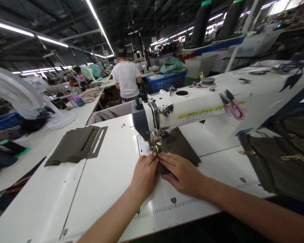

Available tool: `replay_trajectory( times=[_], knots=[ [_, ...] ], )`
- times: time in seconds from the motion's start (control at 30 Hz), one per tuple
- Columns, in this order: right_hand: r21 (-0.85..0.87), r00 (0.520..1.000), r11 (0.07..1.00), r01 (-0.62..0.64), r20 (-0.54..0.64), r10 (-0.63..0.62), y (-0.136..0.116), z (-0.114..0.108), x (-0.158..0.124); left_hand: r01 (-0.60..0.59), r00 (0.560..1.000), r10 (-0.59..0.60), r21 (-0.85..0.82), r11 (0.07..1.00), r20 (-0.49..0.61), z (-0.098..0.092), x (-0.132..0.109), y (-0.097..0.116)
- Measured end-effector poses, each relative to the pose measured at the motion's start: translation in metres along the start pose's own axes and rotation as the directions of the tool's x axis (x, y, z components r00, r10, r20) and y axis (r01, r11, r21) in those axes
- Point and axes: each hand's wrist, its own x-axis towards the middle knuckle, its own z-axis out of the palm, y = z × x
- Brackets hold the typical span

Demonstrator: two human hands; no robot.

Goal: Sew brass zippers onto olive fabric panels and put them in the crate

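White tabletop (108, 172); hands (145, 173) together, pressing dark cloth (183, 146) (partly hidden beneath; whether pinching, cannot tell); fan (15, 92) cut off.

A white fan (15, 90) stands at left; beyond, a person in a white shirt (127, 80) faces away near a blue crate (168, 82) holding a green bundle (174, 65), perhaps plastic.

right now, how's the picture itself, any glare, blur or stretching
Head view: pale glare streaks on the table; ceiling lights glow white against a dark roof; the fan near the left edge looks stretched and soft; pixelation covers the co-worker's head.
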Motion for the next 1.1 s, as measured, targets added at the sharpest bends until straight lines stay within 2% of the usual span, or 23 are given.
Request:
replay_trajectory(
  times=[0.33, 0.5, 0.67, 0.8, 0.87, 1.0, 1.07, 1.1],
  knots=[
    [-0.03, 0.999, 0.999, 0.036, -0.004, -0.036, 0.011, 0.004, 0.016, -0.089, 0.996, 0.089, 0.005, 0.996, 0.015, -0.001, 0.009, -0.011],
    [-0.047, 0.999, 0.998, 0.049, -0.003, -0.05, 0.017, 0.005, 0.025, -0.083, 0.996, 0.083, -0.005, 0.997, -0.026, 0.004, 0.014, -0.021],
    [-0.028, 0.998, 0.998, -0.062, 0.013, 0.062, 0.017, 0.009, 0.028, -0.027, 0.999, 0.027, 0.006, 1.0, -0.023, 0.007, 0.019, -0.026],
    [-0.006, 0.997, 0.997, -0.075, 0.026, 0.075, 0.019, 0.004, 0.03, -0.012, 0.999, 0.013, -0.043, 0.999, 0.04, -0.002, 0.017, -0.026],
    [0.002, 0.991, 0.994, -0.113, 0.077, 0.112, 0.023, -0.004, 0.038, -0.009, 0.997, 0.014, -0.071, 0.997, 0.072, -0.008, 0.017, -0.027],
    [-0.025, 0.936, 0.964, -0.265, 0.233, 0.263, 0.027, -0.022, 0.059, 0.045, 0.998, -0.047, 0.055, 0.998, 0.043, -0.013, 0.021, -0.027],
    [-0.076, 0.931, 0.965, -0.252, 0.255, 0.263, 0.023, -0.022, 0.06, 0.003, 0.999, -0.009, 0.158, 0.987, 0.042, -0.011, 0.022, -0.025],
    [-0.109, 0.945, 0.971, -0.213, 0.231, 0.233, 0.02, -0.019, 0.056, -0.039, 0.998, 0.029, 0.207, 0.978, 0.051, -0.009, 0.021, -0.024]
  ],
)
